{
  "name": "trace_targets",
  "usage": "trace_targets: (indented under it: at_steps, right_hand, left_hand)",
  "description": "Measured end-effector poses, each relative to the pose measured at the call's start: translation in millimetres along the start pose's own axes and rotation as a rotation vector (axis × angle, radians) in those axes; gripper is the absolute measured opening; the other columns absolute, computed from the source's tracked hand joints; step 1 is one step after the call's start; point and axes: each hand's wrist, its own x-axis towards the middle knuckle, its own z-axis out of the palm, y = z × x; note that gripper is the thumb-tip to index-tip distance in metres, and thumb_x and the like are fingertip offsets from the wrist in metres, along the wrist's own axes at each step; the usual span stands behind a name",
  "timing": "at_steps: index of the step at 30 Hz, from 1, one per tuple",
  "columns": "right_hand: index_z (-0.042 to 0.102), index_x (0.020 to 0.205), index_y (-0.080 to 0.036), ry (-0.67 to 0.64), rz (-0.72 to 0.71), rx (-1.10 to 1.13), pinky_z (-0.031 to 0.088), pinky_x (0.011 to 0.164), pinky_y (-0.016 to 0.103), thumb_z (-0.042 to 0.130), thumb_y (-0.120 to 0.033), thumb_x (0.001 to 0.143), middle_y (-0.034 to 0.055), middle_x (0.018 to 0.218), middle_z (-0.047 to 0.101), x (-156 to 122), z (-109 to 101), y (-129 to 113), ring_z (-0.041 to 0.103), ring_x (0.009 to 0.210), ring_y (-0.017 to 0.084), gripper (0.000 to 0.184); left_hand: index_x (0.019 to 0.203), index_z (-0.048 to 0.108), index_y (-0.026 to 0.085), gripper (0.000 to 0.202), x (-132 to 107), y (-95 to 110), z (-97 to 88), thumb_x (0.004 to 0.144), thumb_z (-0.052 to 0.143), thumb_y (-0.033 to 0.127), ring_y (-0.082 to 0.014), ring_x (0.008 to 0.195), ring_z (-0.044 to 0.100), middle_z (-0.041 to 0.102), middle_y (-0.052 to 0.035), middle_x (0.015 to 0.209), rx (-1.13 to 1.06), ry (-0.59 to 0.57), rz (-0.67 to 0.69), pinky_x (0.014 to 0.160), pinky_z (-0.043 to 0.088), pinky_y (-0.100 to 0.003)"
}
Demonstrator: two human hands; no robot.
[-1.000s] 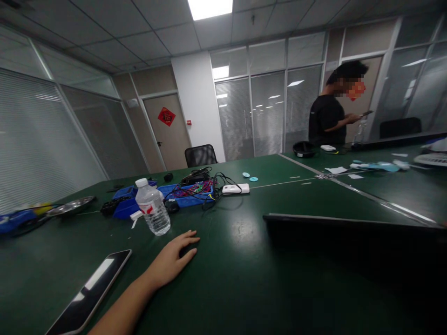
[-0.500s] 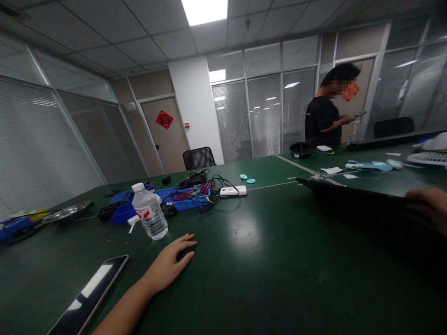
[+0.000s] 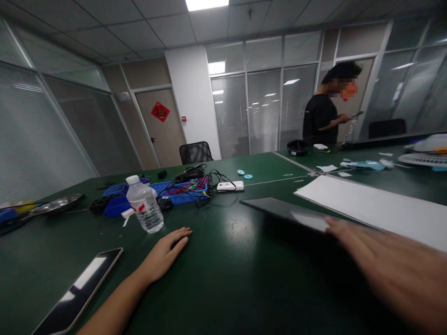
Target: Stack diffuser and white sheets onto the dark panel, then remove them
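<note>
Table (image 3: 209,284) — dark panel (image 3: 288,212) in right hand (image 3: 387,265)

Free passage: table (image 3: 216,274) between left hand (image 3: 164,253) and panel (image 3: 279,208), forward to the white device (image 3: 230,186). Obstacles: bottle (image 3: 145,208), ahead and left of that hand; phone (image 3: 82,291), nearer, also left; panel, at the right hand (image 3: 387,265).

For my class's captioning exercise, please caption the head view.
Right hand at a dark flat panel; left hand on the green table near a clear bottle.

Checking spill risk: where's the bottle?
Head view, left of centre: the bottle stands on the green table, just beyond the left hand, with blue trays behind it.
</note>
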Motion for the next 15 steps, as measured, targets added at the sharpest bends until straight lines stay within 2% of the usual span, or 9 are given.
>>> trace_targets:
  at_steps: [1, 3, 6, 8, 9, 11, 13, 15]
  right_hand:
    - [0.07, 0.134, -0.026, -0.044, -0.103, -0.049, 0.062, 0.064, 0.042, 0.044, -0.03, 0.094, 0.0087, 0.128, 0.073, 4, 1, -26, 0.075, 0.099, 0.026, 0.048]
    - [0.073, 0.122, -0.018, -0.037, -0.235, -0.015, 0.061, 0.066, 0.038, 0.035, -0.02, 0.095, 0.01, 0.124, 0.075, 12, 7, -74, 0.075, 0.099, 0.024, 0.046]
    - [0.072, 0.11, -0.019, -0.034, -0.199, 0.091, 0.06, 0.074, 0.036, 0.038, -0.015, 0.097, 0.0052, 0.119, 0.077, 22, 24, -125, 0.074, 0.1, 0.023, 0.037]
    - [0.071, 0.111, -0.02, -0.063, -0.198, 0.221, 0.059, 0.076, 0.035, 0.046, -0.022, 0.099, 0.0033, 0.119, 0.076, 28, 36, -138, 0.074, 0.101, 0.023, 0.028]
    - [0.071, 0.111, -0.021, -0.107, -0.216, 0.299, 0.058, 0.075, 0.034, 0.051, -0.028, 0.099, 0.003, 0.117, 0.077, 33, 42, -136, 0.073, 0.099, 0.022, 0.024]
    - [0.071, 0.113, -0.022, -0.254, -0.219, 0.405, 0.056, 0.074, 0.032, 0.056, -0.039, 0.1, 0.0035, 0.111, 0.077, 43, 55, -117, 0.072, 0.092, 0.02, 0.026]
    - [0.071, 0.117, -0.021, -0.392, -0.14, 0.387, 0.055, 0.077, 0.032, 0.052, -0.04, 0.103, 0.0062, 0.105, 0.076, 54, 71, -78, 0.071, 0.087, 0.019, 0.03]
    - [0.071, 0.121, -0.018, -0.423, 0.005, 0.251, 0.054, 0.082, 0.037, 0.045, -0.036, 0.106, 0.0106, 0.109, 0.075, 58, 92, -25, 0.07, 0.091, 0.021, 0.035]
  left_hand:
    - [0.137, 0.071, 0.024, 0.06, 0, -1, -0.3, 0.102, 0.041, 0.063, -0.0323, 0.142, 0.057, 0.065, -0.0082, 0.149, -0.026, 0.015, -0.015, 0.123, 0.04, -0.054]
    - [0.142, 0.067, 0.022, 0.066, -1, -1, -0.9, 0.104, 0.036, 0.066, -0.0321, 0.143, 0.056, 0.064, -0.0088, 0.15, -0.066, 0.035, -0.038, 0.124, 0.038, -0.053]
    - [0.149, 0.061, 0.021, 0.07, -3, -1, -2.1, 0.104, 0.033, 0.067, -0.032, 0.149, 0.05, 0.056, -0.0093, 0.158, -0.095, 0.045, -0.009, 0.127, 0.032, -0.054]
    - [0.153, 0.056, 0.024, 0.069, -5, 0, -3.4, 0.104, 0.034, 0.066, -0.0315, 0.153, 0.043, 0.047, -0.0082, 0.165, -0.091, 0.032, 0.033, 0.128, 0.028, -0.054]
    - [0.155, 0.054, 0.026, 0.067, -5, 2, -4.0, 0.104, 0.036, 0.066, -0.0316, 0.155, 0.04, 0.043, -0.0075, 0.167, -0.072, 0.01, 0.05, 0.128, 0.027, -0.055]
    - [0.156, 0.053, 0.029, 0.066, -6, 4, -4.7, 0.101, 0.047, 0.066, -0.0335, 0.157, 0.034, 0.038, -0.0068, 0.169, -0.001, -0.066, 0.076, 0.128, 0.026, -0.057]
    - [0.155, 0.054, 0.031, 0.066, -6, 4, -4.0, 0.098, 0.056, 0.064, -0.0364, 0.159, 0.029, 0.037, -0.0072, 0.17, 0.083, -0.133, 0.088, 0.127, 0.024, -0.061]
    - [0.155, 0.054, 0.031, 0.064, -5, 4, -1.9, 0.098, 0.058, 0.061, -0.0381, 0.159, 0.026, 0.036, -0.008, 0.17, 0.133, -0.148, 0.084, 0.127, 0.024, -0.064]
